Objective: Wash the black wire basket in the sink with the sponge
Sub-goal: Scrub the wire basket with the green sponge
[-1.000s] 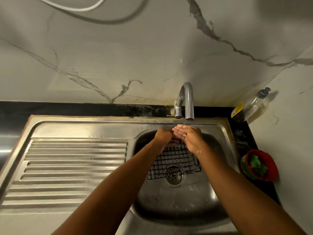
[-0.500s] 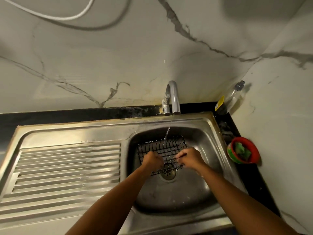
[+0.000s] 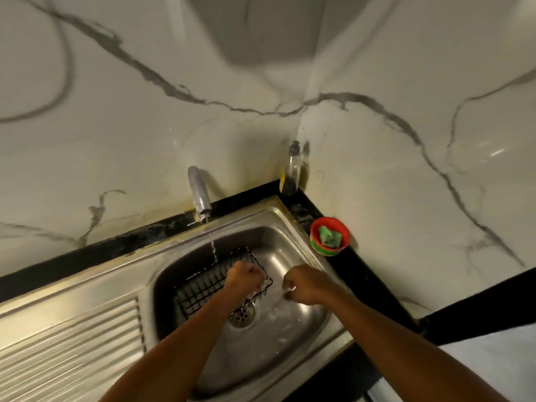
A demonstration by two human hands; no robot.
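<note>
The black wire basket point(image 3: 203, 282) lies in the steel sink point(image 3: 290, 329), over the drain's far side, with a thin stream of water from the tap point(image 3: 198, 195) falling onto it. My left hand point(image 3: 245, 278) is closed on the basket's right edge. My right hand point(image 3: 304, 284) hovers as a fist just right of the basket, apart from it, with nothing visible in it. The green sponge point(image 3: 329, 237) sits in a red bowl point(image 3: 317, 227) on the black ledge right of the sink.
A dish-soap bottle point(image 3: 291, 172) stands in the wall corner behind the sink. The ribbed steel drainboard point(image 3: 66, 352) stretches to the left. Marble walls close in behind and on the right. The drain strainer point(image 3: 242, 314) shows below the basket.
The view has swung left and tilted. My right hand let go of the basket and moved right; my left hand stays on the basket's edge. Water still runs.
</note>
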